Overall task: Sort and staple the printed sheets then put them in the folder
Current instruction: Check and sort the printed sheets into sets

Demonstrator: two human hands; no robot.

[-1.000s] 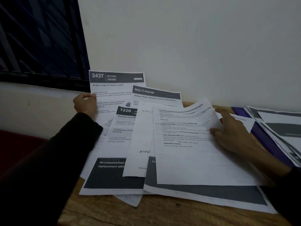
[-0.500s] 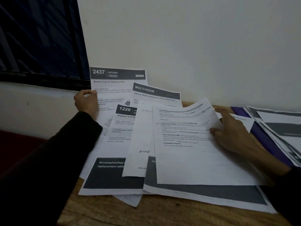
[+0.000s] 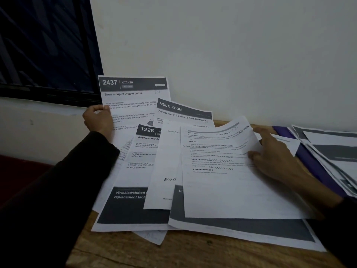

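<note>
- Sheets are my first worry: they lie fanned and overlapping on the wooden table (image 3: 193, 254), so pulling one out could drag its neighbours along and undo whatever order the sort has reached.
- My left hand (image 3: 98, 120) has fingers and thumb curled around the left edge of the sheet headed 2437 (image 3: 133, 97), which stands tilted up near the wall (image 3: 231, 55). Gripped by one edge alone, it may buckle or crease, I judge.
- My right hand (image 3: 274, 153) lies on the right side of the topmost sheet (image 3: 222, 182), fingers fairly straight and a little apart, thumb under the lifted right edge as far as I can tell. That edge already curls up; more pressure there could fold the corner.
- Sheets 1226 (image 3: 139, 163) and MULTI-ROOM (image 3: 183, 111) are half buried, their headings partly covered, so I could easily misread them and group the wrong pages.
- One corner of a lower sheet pokes out near the table's front edge; a careless sweep could send it to the floor.
- Purple folder (image 3: 309, 161) lies at the right, already holding papers, just beside my right wrist; my sleeve could nudge its contents.
- No stapler is in view, so stapling will mean a search.
</note>
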